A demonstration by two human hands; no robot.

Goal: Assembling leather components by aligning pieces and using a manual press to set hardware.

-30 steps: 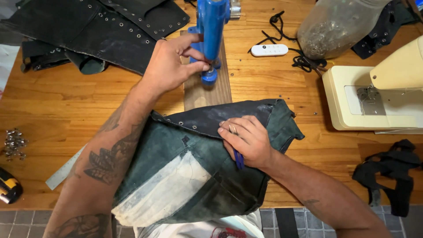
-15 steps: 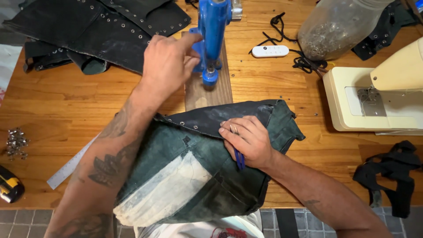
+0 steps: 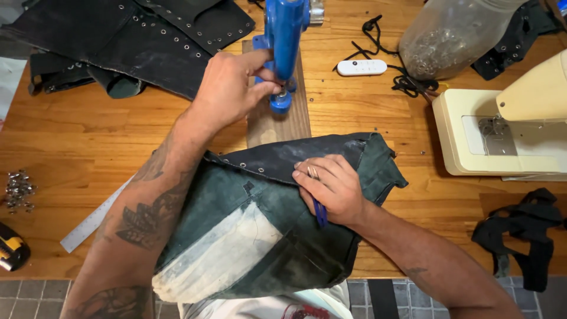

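1. At the centre of the wooden surface [image 3: 53, 142] stands a blue hand press [image 3: 284, 41], mounted on a wooden board [image 3: 289, 121]; the left hand [image 3: 233, 88] is at its lower die, thumb and fingertips pinched together there, on what cannot be told.
2. Just below the board lies a dark green garment [image 3: 248, 236], its near part hanging over the surface's edge; the right hand [image 3: 331, 189] rests on it, holding the fold down with a thin blue tool [image 3: 320, 214] under the palm.
3. Along the garment's folded edge a short row of metal eyelets [image 3: 242, 165] is already set; most of that edge towards the right hand is bare, so the work appears partly done.
4. Beyond the press, black eyelet-studded pieces [image 3: 147, 35] lie spread at upper left.
5. A clear jar [image 3: 455, 38] at upper right, lying tilted, holds small metal rings.
6. Outward lie a white remote [image 3: 361, 67], a cream sewing machine [image 3: 508, 133], loose eyelets [image 3: 19, 189] and a metal ruler [image 3: 88, 224].
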